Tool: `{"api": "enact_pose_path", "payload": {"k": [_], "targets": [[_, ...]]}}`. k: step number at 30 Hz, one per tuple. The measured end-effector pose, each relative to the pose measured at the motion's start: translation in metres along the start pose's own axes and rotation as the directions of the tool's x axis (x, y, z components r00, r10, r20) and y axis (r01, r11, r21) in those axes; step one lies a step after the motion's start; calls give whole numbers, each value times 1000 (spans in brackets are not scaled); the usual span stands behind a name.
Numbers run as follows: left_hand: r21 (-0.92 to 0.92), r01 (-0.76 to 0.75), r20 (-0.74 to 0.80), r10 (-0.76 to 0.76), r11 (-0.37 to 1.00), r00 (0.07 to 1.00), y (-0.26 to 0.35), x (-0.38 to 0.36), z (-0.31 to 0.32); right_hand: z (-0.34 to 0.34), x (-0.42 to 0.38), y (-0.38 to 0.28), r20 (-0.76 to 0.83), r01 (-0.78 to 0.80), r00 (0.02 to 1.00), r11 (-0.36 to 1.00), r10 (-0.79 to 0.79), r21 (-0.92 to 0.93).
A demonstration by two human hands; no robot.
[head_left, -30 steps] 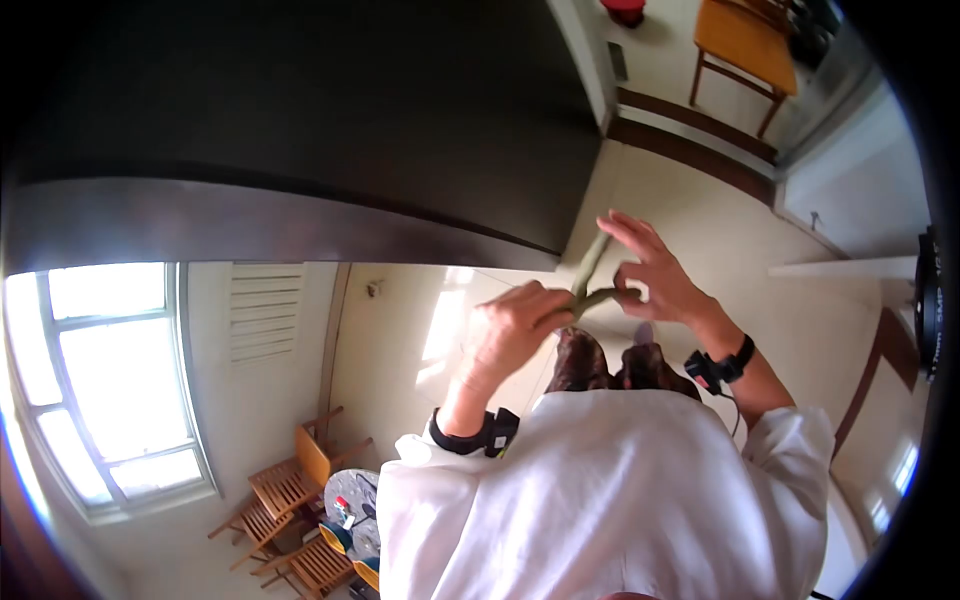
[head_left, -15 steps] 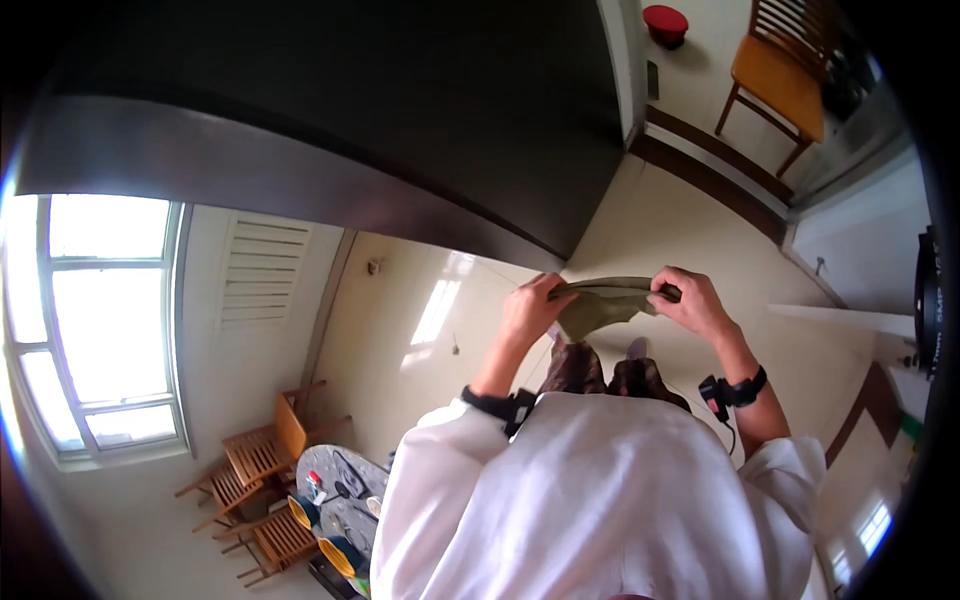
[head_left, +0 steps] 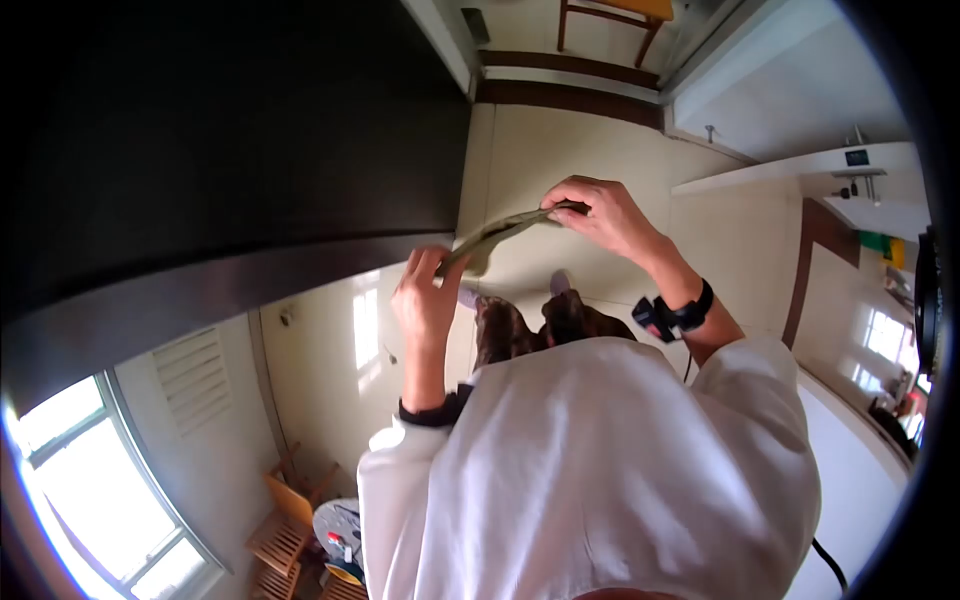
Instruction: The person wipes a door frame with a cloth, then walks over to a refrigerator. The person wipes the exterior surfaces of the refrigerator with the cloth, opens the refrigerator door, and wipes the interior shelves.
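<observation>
An olive-green piece of cloth (head_left: 508, 228) stretches between my two hands in front of my body, above the floor. My left hand (head_left: 428, 290) pinches its lower left end, close to the edge of a large dark panel (head_left: 240, 140). Higher and to the right, my right hand (head_left: 604, 216) grips the other end between thumb and fingers. A short fold of the cloth hangs beside my left fingers. Each forearm wears a black strap, the right one (head_left: 672, 316) carrying a small device.
Below my hands lies a pale tiled floor (head_left: 560, 150). A doorway with a brown threshold (head_left: 560, 92) and part of a wooden chair (head_left: 625, 10) are ahead. To the right stands a white door (head_left: 770, 165). At lower left are a window (head_left: 110, 490), wooden chairs (head_left: 275, 535) and a table (head_left: 332, 516).
My view has turned and moved toward the dark panel and doorway. The cloth, level before, now slants with my right hand raised above my left. Both hands keep their hold.
</observation>
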State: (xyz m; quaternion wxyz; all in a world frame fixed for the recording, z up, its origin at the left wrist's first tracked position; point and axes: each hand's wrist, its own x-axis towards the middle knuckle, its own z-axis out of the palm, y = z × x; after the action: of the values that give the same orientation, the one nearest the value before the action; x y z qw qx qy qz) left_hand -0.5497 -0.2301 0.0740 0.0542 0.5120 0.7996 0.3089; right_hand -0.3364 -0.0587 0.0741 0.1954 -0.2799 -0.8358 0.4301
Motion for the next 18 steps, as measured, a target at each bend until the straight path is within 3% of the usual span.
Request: {"api": "enact_pose_path", "payload": {"k": [1,3,5,6,7,8,13,16,17,18], "targets": [[-9,46,18,-46,999,999,6,-1,-4,-3,1,1,-54,-14,998,997,18,71],[103,12,121,-24,995,992,-3,-3,2,1,4,15,8,-27,1000,997,27,72],[81,-22,-9,23,996,1000,-5,-10,8,15,-1,13,-42,70,997,997,-72,-28],[133,-10,-9,11,991,1000,-5,-9,9,10,-9,10,-58,-17,998,995,23,95],[190,22,-6,-22,982,1000,-9,-12,7,8,-9,8,-123,-3,992,986,24,165],[200,66,41,-76,977,996,-12,-15,6,13,-12,11,-71,-34,996,987,46,154],[8,212,113,-212,977,971,-15,-19,10,20,-19,0,-40,-108,992,975,118,195],[-171,387,189,-356,906,915,-15,-19,9,28,-22,-5,-72,-227,956,876,283,426],[-248,372,92,-361,895,928,-9,-20,11,36,-14,-16,-62,-204,965,877,255,435],[-284,440,154,-413,852,898,-6,-16,5,39,-13,-29,-113,-188,958,878,262,440]]}}
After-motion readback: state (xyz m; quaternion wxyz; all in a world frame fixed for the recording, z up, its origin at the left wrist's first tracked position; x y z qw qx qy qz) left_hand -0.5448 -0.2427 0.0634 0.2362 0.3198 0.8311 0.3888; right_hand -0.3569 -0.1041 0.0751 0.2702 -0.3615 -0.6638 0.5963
